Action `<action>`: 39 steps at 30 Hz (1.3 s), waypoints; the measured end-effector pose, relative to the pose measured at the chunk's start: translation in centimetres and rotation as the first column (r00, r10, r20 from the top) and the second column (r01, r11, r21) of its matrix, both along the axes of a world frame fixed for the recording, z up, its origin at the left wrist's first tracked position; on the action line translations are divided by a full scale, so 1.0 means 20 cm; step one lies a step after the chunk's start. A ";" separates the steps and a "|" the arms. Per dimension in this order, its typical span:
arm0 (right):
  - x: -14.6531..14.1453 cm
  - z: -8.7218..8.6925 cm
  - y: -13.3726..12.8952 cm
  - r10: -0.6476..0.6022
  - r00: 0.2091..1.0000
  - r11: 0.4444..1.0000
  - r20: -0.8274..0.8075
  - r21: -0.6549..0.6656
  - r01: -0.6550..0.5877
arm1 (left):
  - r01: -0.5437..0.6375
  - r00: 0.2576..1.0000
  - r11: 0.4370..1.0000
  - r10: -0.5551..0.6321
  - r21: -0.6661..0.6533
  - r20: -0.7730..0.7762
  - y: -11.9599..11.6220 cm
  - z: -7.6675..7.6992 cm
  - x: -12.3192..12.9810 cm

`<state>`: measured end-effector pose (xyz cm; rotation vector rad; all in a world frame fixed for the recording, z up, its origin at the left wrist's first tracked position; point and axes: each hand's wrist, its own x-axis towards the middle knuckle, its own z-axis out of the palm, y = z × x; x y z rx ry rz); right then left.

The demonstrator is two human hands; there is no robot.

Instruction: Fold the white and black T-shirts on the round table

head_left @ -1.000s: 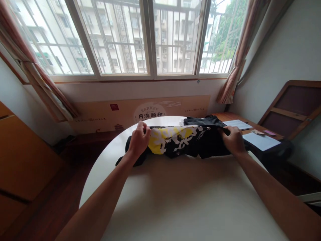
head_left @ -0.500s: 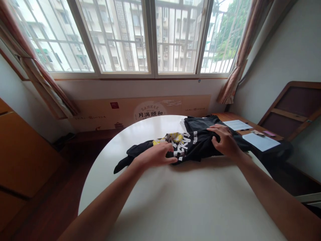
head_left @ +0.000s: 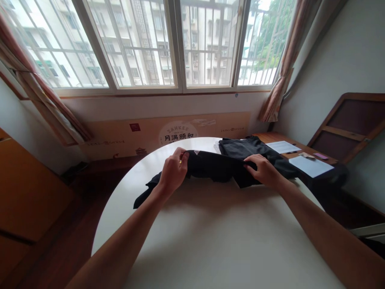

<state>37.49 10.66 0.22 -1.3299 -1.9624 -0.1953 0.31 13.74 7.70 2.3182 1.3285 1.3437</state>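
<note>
A black garment [head_left: 215,165] is stretched between my two hands over the far part of the white round table [head_left: 228,233], its lower edge hanging toward me. My left hand [head_left: 175,168] is closed on its left end, fingers pinched at the upper edge. My right hand [head_left: 260,169] pinches the same edge farther right. The garment's printed front is almost wholly hidden. Black cloth trails onto the table left of my left hand. Just behind my right hand lies a pile of dark folded clothes [head_left: 240,147], with a bit of white cloth at its left side.
At the right, a wooden side table [head_left: 258,138] bears white papers [head_left: 311,165] and a small pink item [head_left: 320,155]. A brown framed panel [head_left: 345,124] leans by the right wall. Beyond the table are a barred window and curtains.
Both hands have closed on the black garment's edge and lifted it. Its white and yellow print, which faced up before, is now mostly out of sight. The view has shifted slightly.
</note>
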 end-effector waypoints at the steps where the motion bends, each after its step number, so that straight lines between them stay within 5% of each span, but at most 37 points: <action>1: -0.01 0.01 0.00 -0.015 1.000 1.000 -0.006 0.019 0.015 | -0.025 1.000 0.999 0.025 0.029 0.017 -0.01 0.01 0.00; 4: -0.02 0.03 -0.01 -0.059 0.997 0.994 -0.048 0.086 0.063 | -0.062 0.997 0.995 0.058 0.082 0.041 -0.03 0.02 0.00; 7: -0.01 0.05 -0.02 -0.222 0.971 0.951 -0.094 0.199 0.236 | -0.026 1.000 1.000 0.026 0.006 0.014 -0.07 0.06 0.02; 10: 0.01 0.04 -0.02 -0.428 0.895 0.857 -0.124 0.258 0.445 | 0.183 0.970 0.967 -0.206 -0.176 -0.127 -0.18 0.09 0.07; 12: 0.01 0.04 -0.02 -0.472 0.871 0.842 -0.137 0.223 0.491 | 0.343 0.870 0.891 -0.421 -0.298 -0.258 -0.29 0.11 0.12; 17: -0.06 0.07 -0.05 -0.334 0.916 0.941 -0.224 -0.027 0.337 | 0.517 0.473 0.645 -0.763 -0.562 -0.441 -0.55 0.07 0.26; 20: -0.08 0.09 -0.06 -0.221 0.911 0.975 -0.349 -0.047 0.219 | 0.551 0.393 0.550 -0.834 -0.628 -0.386 -0.55 0.04 0.26; 24: 0.01 0.08 -0.03 -0.269 0.784 0.934 -0.560 0.047 0.354 | 0.431 0.543 0.759 -0.650 -0.488 -0.531 -0.43 0.03 0.17; 27: 0.13 0.04 0.02 -0.360 0.672 0.855 -0.647 0.061 0.516 | 0.293 0.515 0.845 -0.534 -0.448 -0.670 -0.37 0.04 0.09; 34: 0.24 -0.06 0.11 -0.450 0.598 0.778 -0.663 0.038 0.627 | 0.151 0.548 0.817 -0.537 -0.557 -0.641 -0.40 0.06 0.02; 39: 0.28 -0.09 0.13 -0.476 0.574 0.759 -0.666 0.019 0.651 | 0.110 0.477 0.772 -0.593 -0.626 -0.649 -0.40 0.08 0.01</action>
